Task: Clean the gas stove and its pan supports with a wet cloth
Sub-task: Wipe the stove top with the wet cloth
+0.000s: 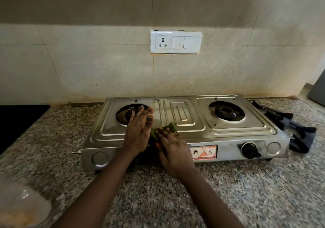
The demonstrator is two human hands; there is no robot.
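Hands, two, bare, both over the front middle of the gas stove [184, 122]. Left hand [139, 131]: fingers straight, laid flat on the steel top beside the left burner [129, 114], holding nothing; it seems to steady the appliance. Right hand [173, 150]: fingers bent down onto a green cloth [163, 131], pressing and holding it against the top near the front edge; the cloth shows between the two hands, partly covered.

Gas stove: two-burner, stainless steel, standing on a speckled granite counter [175, 192], close to the counter's back edge and the tiled wall [88, 60]. Right burner [226, 111] uncovered. One black control knob [249, 150] on the front panel, right of a coloured label [204, 152]; the left knob is hidden by the arms.

Pan supports [288, 125]: black, off the stove, lying stacked on the counter just beside its right end.

Other items: white socket-and-switch plate [175, 42] on the wall above the stove; white dish [22, 203], blurred, at the counter's front left corner; dark flat surface [19, 120] at the left edge.

Progress, as judged: supports lifted off, wiping of the top under way at its front middle. Both burners look dark and soiled. Left to do, apparently: rest of the top, burner wells, front panel, the supports, then refitting them.
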